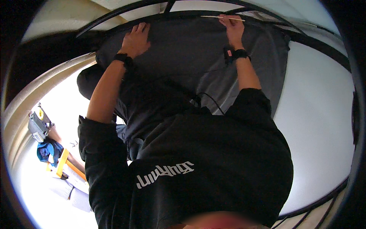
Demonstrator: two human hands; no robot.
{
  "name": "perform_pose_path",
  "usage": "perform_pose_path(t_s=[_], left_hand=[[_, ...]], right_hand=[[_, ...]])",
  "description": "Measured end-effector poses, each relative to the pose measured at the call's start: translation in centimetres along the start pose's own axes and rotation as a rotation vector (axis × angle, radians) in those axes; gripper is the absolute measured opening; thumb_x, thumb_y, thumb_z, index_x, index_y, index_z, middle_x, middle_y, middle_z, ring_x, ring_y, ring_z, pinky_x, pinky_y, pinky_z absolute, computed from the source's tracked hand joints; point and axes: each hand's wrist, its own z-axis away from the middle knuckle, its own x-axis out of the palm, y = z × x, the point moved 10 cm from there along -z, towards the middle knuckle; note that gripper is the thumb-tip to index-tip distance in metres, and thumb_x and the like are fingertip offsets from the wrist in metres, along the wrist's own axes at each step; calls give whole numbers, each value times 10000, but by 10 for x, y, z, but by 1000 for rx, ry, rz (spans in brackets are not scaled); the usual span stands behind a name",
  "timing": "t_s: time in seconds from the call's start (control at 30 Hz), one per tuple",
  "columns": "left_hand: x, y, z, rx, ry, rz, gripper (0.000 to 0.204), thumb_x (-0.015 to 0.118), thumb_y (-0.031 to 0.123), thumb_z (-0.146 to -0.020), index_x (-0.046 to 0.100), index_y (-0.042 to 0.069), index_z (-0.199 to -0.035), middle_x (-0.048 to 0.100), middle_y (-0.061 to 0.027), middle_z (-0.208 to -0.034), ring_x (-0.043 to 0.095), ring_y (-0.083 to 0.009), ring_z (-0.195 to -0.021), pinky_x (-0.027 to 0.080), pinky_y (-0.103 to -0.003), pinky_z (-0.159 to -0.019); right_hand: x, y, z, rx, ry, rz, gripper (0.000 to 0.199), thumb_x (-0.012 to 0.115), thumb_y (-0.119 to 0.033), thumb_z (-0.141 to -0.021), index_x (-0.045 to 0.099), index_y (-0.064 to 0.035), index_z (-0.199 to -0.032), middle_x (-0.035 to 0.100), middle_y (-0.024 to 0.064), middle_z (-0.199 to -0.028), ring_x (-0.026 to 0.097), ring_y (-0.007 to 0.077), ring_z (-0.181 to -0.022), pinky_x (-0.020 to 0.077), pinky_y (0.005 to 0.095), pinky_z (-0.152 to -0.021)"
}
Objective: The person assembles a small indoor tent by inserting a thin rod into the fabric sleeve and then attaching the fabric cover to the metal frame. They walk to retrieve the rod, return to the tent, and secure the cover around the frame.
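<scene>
— What fills the right side of the frame?
— A pale, plain white surface (320, 114), evenly lit, edged by a curved black rail (324, 45) running from the top to the lower right.
— And the left?
— Brighter light, almost washed out. A cream wall band (26, 95) curves down the left edge. At the lower left sit a grey ridged object (37, 128), a blue bundle (47, 150) and a yellow-edged box (63, 164).

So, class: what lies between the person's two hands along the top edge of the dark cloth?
In the head view, only bare dark grey cloth spans the stretch between the left hand and right hand, which pinches a thin pale stick pointing leftward.
</scene>
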Motion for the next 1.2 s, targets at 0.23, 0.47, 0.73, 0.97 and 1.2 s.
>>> perform_pose_path(t_s=[0.23,0.47,0.73,0.97,1.2], left_hand=[[-4,25,-12,-33,-68,-180,677,745,331,-888,506,13,-1436,526,-129,-1360,604,-350,-1212,560,-515,-973],[-7,18,-14,-107,-217,-80,711,683,344,-945,437,32,-1534,460,-213,-1542,587,-428,-1277,552,-539,-1020],[15,20,-5,84,-159,-6,642,658,291,-974,446,71,-1539,433,-211,-1579,482,-421,-1404,482,-501,-1127],[15,43,-3,60,-133,33,680,717,305,-917,478,103,-1520,410,-163,-1613,421,-384,-1468,460,-547,-1132],[5,28,-5,17,-191,151,607,665,340,-953,516,96,-1489,465,-184,-1566,507,-404,-1392,468,-496,-1132]], right_hand=[[-34,-2,8,-68,52,-10,112,681,-15,-999,606,37,-1063,737,204,-1073,750,288,-1035,666,417,-900],[-49,-30,31,-177,213,-152,121,690,-38,-1002,614,22,-1075,733,232,-1112,742,300,-1044,655,431,-920],[19,-14,31,-193,147,285,156,696,-90,-1012,592,28,-1004,766,181,-1031,765,224,-935,645,347,-851],[-43,-13,4,-122,355,101,155,725,-84,-989,603,11,-993,749,152,-946,764,223,-868,650,351,-772],[-30,8,-26,-244,112,365,212,762,-180,-971,602,-40,-971,748,127,-903,754,237,-810,624,380,-721]])
